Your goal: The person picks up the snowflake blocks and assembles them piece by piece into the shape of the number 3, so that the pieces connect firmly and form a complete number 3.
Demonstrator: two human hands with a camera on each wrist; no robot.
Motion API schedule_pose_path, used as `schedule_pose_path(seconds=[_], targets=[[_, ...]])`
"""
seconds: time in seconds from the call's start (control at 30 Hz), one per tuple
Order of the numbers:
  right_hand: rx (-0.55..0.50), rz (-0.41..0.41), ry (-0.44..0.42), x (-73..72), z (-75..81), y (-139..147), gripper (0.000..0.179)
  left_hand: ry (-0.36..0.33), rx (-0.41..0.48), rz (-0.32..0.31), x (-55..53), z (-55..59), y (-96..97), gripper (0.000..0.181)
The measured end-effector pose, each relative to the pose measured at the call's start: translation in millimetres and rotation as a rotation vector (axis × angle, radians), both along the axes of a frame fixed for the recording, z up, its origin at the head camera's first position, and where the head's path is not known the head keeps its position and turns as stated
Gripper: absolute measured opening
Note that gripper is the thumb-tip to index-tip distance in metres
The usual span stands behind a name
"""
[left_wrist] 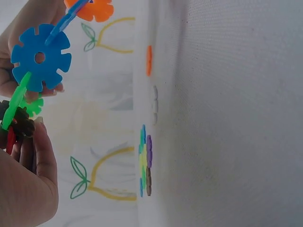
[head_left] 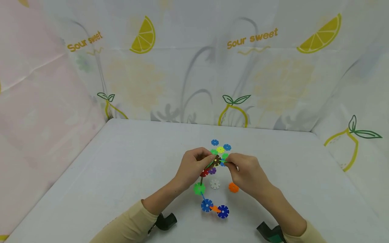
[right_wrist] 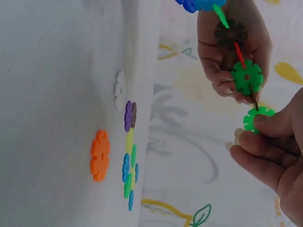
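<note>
Both hands hold a chain of slotted plastic snowflake discs in the air above the table. My left hand [head_left: 192, 168] grips the chain around its brown and green discs. My right hand [head_left: 250, 172] pinches a green disc [right_wrist: 253, 116] at the chain's end. That disc meets a brown disc [right_wrist: 254, 98] seen edge-on, which joins another green disc [right_wrist: 246, 77]. From the left hand the chain runs toward me through a red disc [head_left: 204, 173], a green disc [head_left: 199, 188], a blue disc [head_left: 207, 205], an orange disc [head_left: 215, 209] and a dark blue disc [head_left: 223, 211].
Loose discs lie on the white table [head_left: 136, 162]: a white disc [head_left: 215, 184], an orange disc [head_left: 233, 187], a purple disc [head_left: 212, 170], a yellow disc [head_left: 220, 149] and several blue and green ones beyond the hands. Printed cloth walls [head_left: 182, 67] rise behind the table.
</note>
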State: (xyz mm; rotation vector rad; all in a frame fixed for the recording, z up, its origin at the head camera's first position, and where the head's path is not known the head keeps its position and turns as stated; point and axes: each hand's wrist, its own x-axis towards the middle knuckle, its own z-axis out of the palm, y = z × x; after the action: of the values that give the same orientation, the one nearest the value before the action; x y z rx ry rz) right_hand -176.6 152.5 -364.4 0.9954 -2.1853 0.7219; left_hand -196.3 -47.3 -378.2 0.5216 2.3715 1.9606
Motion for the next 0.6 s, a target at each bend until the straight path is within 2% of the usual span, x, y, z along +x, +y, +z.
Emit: schedule_pose_path(seconds=[0.3, 0.6], targets=[[-0.002, -0.019, 0.009, -0.2, -4.6, -2.5, 0.024, -0.008, 0.005, -0.004, 1.4, 0.5, 0.2, 0.013], [0.003, -0.018, 0.019, -0.9, -7.5, -3.4, 0.025, 0.006, -0.015, 0.026, 1.8, -3.1, 0.8, 0.013]])
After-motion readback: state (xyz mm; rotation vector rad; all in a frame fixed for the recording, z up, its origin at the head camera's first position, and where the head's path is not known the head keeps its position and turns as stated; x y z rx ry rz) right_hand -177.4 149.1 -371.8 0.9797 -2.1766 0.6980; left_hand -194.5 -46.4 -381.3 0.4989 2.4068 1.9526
